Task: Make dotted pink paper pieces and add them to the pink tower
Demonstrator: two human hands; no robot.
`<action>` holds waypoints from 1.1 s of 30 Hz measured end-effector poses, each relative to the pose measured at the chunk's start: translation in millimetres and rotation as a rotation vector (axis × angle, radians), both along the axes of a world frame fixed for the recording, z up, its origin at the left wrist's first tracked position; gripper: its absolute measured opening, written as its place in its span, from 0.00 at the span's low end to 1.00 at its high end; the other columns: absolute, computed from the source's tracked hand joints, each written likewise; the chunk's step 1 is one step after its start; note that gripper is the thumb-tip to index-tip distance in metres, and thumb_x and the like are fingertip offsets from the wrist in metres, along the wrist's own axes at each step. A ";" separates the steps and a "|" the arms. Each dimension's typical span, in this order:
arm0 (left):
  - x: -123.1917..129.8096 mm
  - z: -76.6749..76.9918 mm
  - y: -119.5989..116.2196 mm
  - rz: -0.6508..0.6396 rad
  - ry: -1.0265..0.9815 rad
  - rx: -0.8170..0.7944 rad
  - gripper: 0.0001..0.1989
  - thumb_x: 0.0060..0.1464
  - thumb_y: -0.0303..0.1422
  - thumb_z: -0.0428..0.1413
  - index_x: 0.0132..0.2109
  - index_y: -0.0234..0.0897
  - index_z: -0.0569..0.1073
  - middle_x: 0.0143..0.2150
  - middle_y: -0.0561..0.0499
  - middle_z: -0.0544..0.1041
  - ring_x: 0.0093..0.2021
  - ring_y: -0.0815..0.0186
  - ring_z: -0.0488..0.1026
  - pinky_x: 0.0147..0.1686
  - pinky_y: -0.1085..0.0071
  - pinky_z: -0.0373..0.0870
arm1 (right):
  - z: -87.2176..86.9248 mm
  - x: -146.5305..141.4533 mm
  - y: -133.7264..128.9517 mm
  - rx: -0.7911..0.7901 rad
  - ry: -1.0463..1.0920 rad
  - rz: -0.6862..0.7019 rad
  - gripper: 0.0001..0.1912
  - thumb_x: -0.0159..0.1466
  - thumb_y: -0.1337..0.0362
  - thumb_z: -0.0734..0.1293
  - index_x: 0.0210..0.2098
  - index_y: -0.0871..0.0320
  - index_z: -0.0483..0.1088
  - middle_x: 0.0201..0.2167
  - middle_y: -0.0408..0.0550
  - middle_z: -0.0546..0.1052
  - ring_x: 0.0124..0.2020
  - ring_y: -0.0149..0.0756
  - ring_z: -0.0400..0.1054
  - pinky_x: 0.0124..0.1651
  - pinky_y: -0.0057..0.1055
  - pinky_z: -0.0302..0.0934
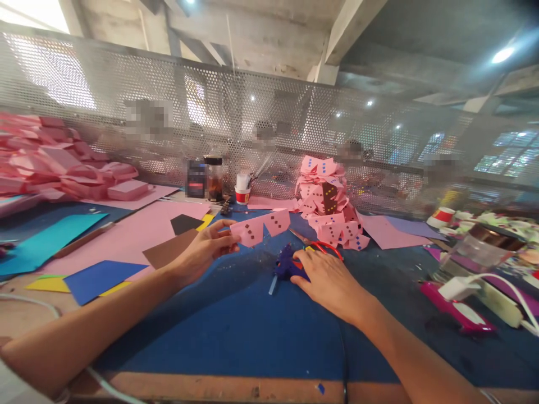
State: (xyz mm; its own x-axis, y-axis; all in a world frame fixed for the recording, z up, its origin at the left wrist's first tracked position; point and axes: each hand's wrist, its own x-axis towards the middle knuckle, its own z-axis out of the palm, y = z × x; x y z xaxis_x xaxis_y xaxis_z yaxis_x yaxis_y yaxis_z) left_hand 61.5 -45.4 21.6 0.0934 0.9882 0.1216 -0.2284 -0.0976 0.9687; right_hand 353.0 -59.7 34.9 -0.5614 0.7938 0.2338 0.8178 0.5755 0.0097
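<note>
My left hand (pixel 213 247) pinches the left end of a pink paper piece (pixel 251 231), which is notched in the middle and dotted with small dark squares. The paper is held up above the blue mat (pixel 227 331). My right hand (pixel 322 278) lies over a dark blue object (pixel 286 262), probably a glue gun, with a pale stick (pixel 273 284) poking out toward me. Its fingers are bent around the object's right side. Just behind that hand are red scissor handles (pixel 332 249). Behind them rises a pile of dotted pink pieces (pixel 324 205).
Pink bundles (pixel 54 160) are heaped at the far left. Coloured sheets (pixel 105 278) lie on the left. A jar (pixel 214 182) and a paper cup (pixel 243 193) stand at the back. On the right are a clear container (pixel 474 252) and a pink power strip (pixel 457 308) with a white plug.
</note>
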 end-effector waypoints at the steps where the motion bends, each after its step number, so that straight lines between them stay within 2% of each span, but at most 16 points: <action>1: -0.5 -0.9 0.4 -0.006 -0.001 -0.001 0.17 0.50 0.31 0.67 0.47 0.40 0.74 0.36 0.54 0.78 0.31 0.73 0.74 0.35 0.77 0.71 | -1.0 0.3 0.8 -0.013 -0.024 -0.014 0.15 0.66 0.59 0.68 0.50 0.57 0.68 0.45 0.56 0.78 0.49 0.50 0.72 0.50 0.44 0.64; 5: -1.5 -3.0 2.6 -0.021 -0.012 -0.003 0.15 0.50 0.30 0.67 0.45 0.39 0.74 0.38 0.53 0.79 0.33 0.73 0.75 0.36 0.77 0.72 | -1.7 -1.6 0.8 -0.059 -0.077 -0.035 0.14 0.66 0.63 0.66 0.51 0.59 0.68 0.44 0.57 0.78 0.50 0.51 0.72 0.51 0.43 0.64; 11: 0.3 -2.2 2.9 -0.013 -0.040 -0.024 0.12 0.50 0.28 0.67 0.40 0.36 0.73 0.33 0.52 0.78 0.30 0.72 0.75 0.34 0.78 0.73 | -1.6 -9.8 -5.0 -0.024 -0.077 -0.068 0.18 0.61 0.75 0.60 0.51 0.62 0.66 0.44 0.58 0.76 0.46 0.47 0.74 0.47 0.38 0.64; 16: 2.7 1.0 0.6 0.007 -0.064 -0.044 0.10 0.52 0.30 0.66 0.39 0.35 0.73 0.31 0.51 0.78 0.29 0.73 0.74 0.33 0.78 0.73 | -5.9 -10.0 -4.0 0.004 0.057 -0.084 0.20 0.61 0.73 0.60 0.53 0.63 0.64 0.43 0.57 0.76 0.45 0.47 0.74 0.45 0.38 0.65; 20: 1.5 1.9 0.8 0.026 -0.069 -0.042 0.10 0.52 0.31 0.66 0.38 0.34 0.73 0.30 0.52 0.77 0.28 0.73 0.73 0.32 0.78 0.73 | -3.5 -10.6 -5.0 0.036 0.149 -0.046 0.17 0.64 0.70 0.63 0.52 0.57 0.66 0.48 0.52 0.75 0.47 0.46 0.74 0.48 0.39 0.65; 23: -0.4 0.5 2.1 0.049 -0.066 -0.037 0.10 0.51 0.31 0.66 0.37 0.34 0.73 0.29 0.52 0.76 0.28 0.73 0.73 0.32 0.78 0.72 | -2.2 -12.9 -6.5 0.061 0.249 -0.021 0.12 0.64 0.68 0.65 0.48 0.54 0.68 0.47 0.48 0.76 0.46 0.44 0.74 0.47 0.39 0.66; 27: -0.6 -1.7 3.7 0.059 -0.065 -0.060 0.10 0.52 0.31 0.66 0.36 0.34 0.72 0.29 0.52 0.76 0.27 0.72 0.73 0.30 0.78 0.72 | -3.6 -16.0 -8.1 0.063 0.389 0.050 0.14 0.61 0.70 0.67 0.47 0.54 0.67 0.45 0.47 0.76 0.46 0.43 0.73 0.49 0.37 0.66; 33: 1.0 -1.6 3.8 0.034 -0.082 -0.090 0.10 0.51 0.31 0.66 0.36 0.35 0.72 0.30 0.52 0.76 0.28 0.71 0.74 0.31 0.76 0.72 | -4.1 -17.7 -11.1 0.070 0.452 0.212 0.18 0.63 0.71 0.65 0.52 0.54 0.68 0.45 0.47 0.74 0.44 0.41 0.73 0.47 0.36 0.66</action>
